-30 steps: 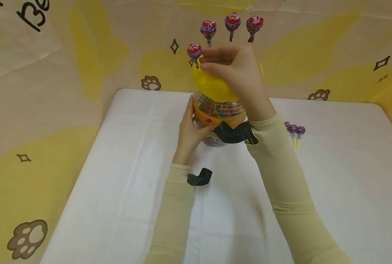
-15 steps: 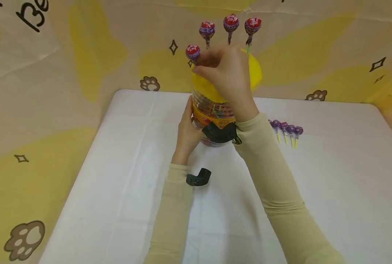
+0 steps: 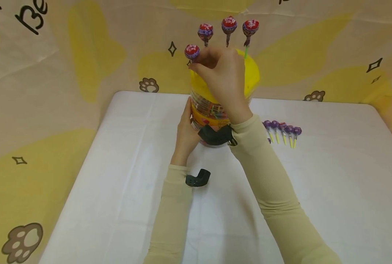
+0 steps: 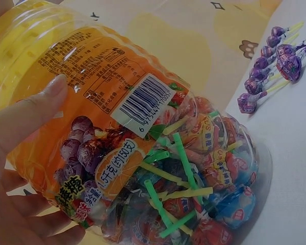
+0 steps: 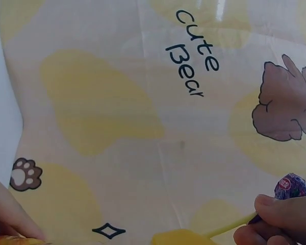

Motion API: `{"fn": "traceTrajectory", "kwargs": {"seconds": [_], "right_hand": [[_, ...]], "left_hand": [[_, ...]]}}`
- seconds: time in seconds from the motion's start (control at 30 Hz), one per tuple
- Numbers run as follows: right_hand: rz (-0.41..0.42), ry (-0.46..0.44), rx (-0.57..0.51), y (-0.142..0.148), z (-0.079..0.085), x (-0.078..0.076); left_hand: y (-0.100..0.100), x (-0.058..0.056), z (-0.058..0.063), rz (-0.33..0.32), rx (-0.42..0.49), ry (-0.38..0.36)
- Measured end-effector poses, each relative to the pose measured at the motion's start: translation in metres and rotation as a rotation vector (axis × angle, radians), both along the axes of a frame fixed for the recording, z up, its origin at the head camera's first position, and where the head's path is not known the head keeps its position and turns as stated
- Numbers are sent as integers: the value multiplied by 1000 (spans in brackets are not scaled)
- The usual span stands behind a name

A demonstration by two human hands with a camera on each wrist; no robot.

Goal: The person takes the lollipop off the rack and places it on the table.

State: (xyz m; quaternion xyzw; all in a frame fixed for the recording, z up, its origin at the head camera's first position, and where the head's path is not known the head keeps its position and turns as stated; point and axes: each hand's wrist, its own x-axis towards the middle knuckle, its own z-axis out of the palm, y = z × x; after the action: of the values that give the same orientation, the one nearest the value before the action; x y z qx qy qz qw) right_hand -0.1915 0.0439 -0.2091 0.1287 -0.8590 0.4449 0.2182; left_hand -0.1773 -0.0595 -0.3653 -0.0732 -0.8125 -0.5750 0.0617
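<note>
A clear plastic candy jar (image 4: 127,127) with an orange label and loose lollipops inside stands at the table's far side. Its yellow lid (image 3: 252,75) is partly covered by my right hand. My left hand (image 3: 186,132) grips the jar's left side, thumb across the label in the left wrist view. My right hand (image 3: 227,75) pinches a purple-and-red wrapped lollipop (image 3: 191,52) just under its head. Its yellow stick (image 5: 232,224) runs down to the lid in the right wrist view. Behind that hand, three more lollipops (image 3: 229,25) stand upright at the lid.
Several purple lollipops (image 3: 282,127) with yellow sticks lie in a row on the white table (image 3: 331,183), right of the jar. A yellow-and-beige printed cloth (image 3: 298,66) rises behind the table's far edge.
My right hand has moved slightly left and closed around the lollipop below its head. More of the lid and of the row of lollipops now shows. The left hand stays on the jar.
</note>
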Motion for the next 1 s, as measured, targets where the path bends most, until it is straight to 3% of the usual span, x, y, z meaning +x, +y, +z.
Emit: {"fn": "traceTrajectory", "kwargs": {"seconds": [0.63,0.87,1.0], "right_hand": [[12,181,-59,3,-10,-2],[159,249,-301,9,-12,-3],[239,204,-296,15,-13,2]], "left_hand": [[1,-1,0,-2,25,5],[1,0,1,3,-7,0],[1,1,1,-5,14,3]]}}
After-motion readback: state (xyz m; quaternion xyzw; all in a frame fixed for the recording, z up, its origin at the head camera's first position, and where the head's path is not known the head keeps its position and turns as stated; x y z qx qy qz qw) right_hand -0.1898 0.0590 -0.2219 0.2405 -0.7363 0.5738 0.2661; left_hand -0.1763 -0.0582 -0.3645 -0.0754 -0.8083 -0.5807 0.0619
